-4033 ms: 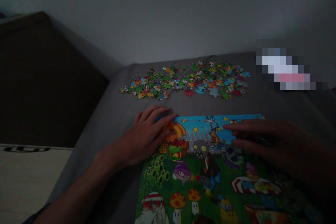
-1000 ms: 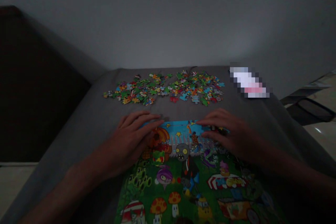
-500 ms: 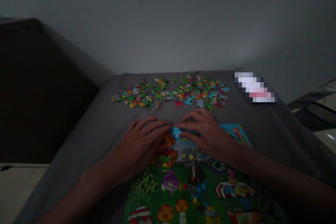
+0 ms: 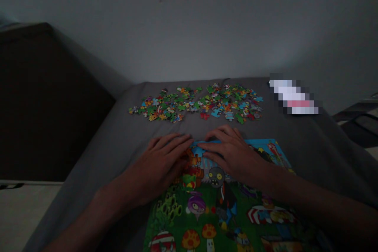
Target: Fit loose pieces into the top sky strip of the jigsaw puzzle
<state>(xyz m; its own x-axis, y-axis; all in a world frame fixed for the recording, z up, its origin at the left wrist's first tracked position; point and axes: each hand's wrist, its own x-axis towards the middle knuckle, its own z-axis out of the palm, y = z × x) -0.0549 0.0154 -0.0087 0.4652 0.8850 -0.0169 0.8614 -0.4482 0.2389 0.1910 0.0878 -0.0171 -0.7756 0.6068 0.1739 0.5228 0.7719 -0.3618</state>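
Observation:
A colourful cartoon puzzle board (image 4: 212,208), with a grey zombie and plants on a green ground, lies in front of me under dim light. At its upper edge is a light blue puzzle piece (image 4: 197,151). My right hand (image 4: 232,149) pinches at this piece, thumb and index fingertip on its right side. On the board's upper left corner rests my left hand (image 4: 168,155), its fingers stretched out toward the piece and its thumb mostly hidden. The left fingertips touch or nearly touch the board's top edge; which of these, I cannot tell.
Behind the board, a wide heap of loose puzzle pieces (image 4: 191,104) is spread on the grey cloth surface (image 4: 118,134). A blurred-out phone-like object (image 4: 295,96) lies at the back right. A dark panel (image 4: 53,106) stands on the left, and a wall (image 4: 189,27) rises behind.
The blue piece now lies flatter at the board's upper edge, with both hands still close around it. The whole view has shifted slightly, moving things a little to the right.

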